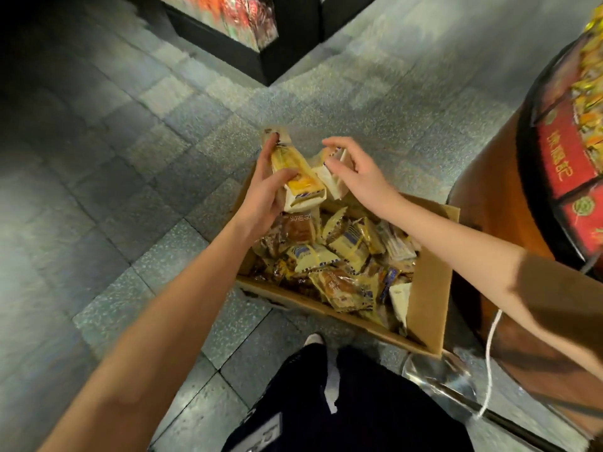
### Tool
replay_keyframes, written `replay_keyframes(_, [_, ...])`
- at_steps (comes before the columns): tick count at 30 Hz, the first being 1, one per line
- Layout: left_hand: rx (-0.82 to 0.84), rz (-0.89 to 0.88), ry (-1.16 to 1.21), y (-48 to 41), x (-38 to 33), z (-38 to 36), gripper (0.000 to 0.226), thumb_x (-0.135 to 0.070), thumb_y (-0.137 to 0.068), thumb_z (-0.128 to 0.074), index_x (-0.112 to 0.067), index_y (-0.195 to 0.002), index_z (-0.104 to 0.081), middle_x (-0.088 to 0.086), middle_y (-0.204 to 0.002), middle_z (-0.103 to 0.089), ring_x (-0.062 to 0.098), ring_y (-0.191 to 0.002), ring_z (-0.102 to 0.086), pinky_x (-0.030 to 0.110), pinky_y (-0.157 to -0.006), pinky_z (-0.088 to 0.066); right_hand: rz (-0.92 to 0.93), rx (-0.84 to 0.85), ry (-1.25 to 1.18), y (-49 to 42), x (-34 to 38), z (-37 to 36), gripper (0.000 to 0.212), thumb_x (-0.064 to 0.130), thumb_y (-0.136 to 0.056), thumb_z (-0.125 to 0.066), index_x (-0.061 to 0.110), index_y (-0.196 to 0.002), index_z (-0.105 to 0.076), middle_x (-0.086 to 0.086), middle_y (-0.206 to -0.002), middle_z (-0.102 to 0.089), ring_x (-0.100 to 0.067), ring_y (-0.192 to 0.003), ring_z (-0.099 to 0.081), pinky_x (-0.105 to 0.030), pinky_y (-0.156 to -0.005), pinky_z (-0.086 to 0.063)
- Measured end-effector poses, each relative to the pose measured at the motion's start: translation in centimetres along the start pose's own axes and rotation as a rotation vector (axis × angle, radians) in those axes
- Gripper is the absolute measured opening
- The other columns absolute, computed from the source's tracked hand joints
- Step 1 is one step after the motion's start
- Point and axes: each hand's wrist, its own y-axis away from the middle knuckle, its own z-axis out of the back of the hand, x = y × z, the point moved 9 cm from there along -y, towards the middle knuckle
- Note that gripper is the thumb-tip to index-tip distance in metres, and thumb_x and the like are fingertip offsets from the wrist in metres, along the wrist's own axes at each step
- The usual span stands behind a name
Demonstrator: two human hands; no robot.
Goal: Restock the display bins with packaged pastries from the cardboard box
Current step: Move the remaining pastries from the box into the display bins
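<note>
One round display bin [567,164] with red labels stands just right of the cardboard box [427,288], and one black display stand [293,37] sits well beyond it. The single box lies open on the floor [130,190], heaped with packaged pastries [332,256], too many to count. Above the box's far end, the left hand [264,194] curls its fingers round at least two stacked packets [298,177], while the right hand [362,177] pinches one white packet [331,182] between thumb and fingertips
</note>
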Motion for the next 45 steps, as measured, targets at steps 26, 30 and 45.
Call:
replay_keyframes(26, [-0.974,-0.505,0.132,45.5,-2.0,13.9,0.066,-0.008,-0.084,-0.059,-0.033,-0.142,-0.039,0.007,-0.14,-0.048,0.021,-0.102,-0.067,0.034,-0.078,-0.057,0.0,1.189,-0.194,20.7,15.2,-31.9,0.037,0.019,-0.091,-0.066,0.035,-0.124,-0.059,0.0,-0.135,-0.058,-0.022,-0.108,-0.065,-0.043,-0.092,-0.055])
replay_keyframes(30, [-1.13,-0.544,0.123,56.8,0.3,14.1,0.061,-0.004,-0.093,-0.055,-0.037,-0.142,-0.038,0.01,-0.142,-0.042,0.024,-0.098,-0.068,0.034,-0.073,-0.058,0.047,1.331,-0.179,29.1,18.0,-37.7,0.038,0.017,-0.092,-0.065,0.033,-0.126,-0.059,0.002,-0.129,-0.06,-0.022,-0.098,-0.067,-0.045,-0.09,-0.055])
replay_keyframes(45, [-1.727,-0.616,0.212,99.5,14.9,3.3,0.071,-0.008,-0.081,-0.065,-0.031,-0.144,-0.042,0.005,-0.13,-0.049,0.025,-0.105,-0.063,0.032,-0.075,-0.057,0.163,1.753,-0.157,70.5,23.8,-49.7,0.036,0.018,-0.091,-0.065,0.033,-0.123,-0.059,-0.002,-0.123,-0.057,-0.01,-0.087,-0.065,-0.022,-0.063,-0.053])
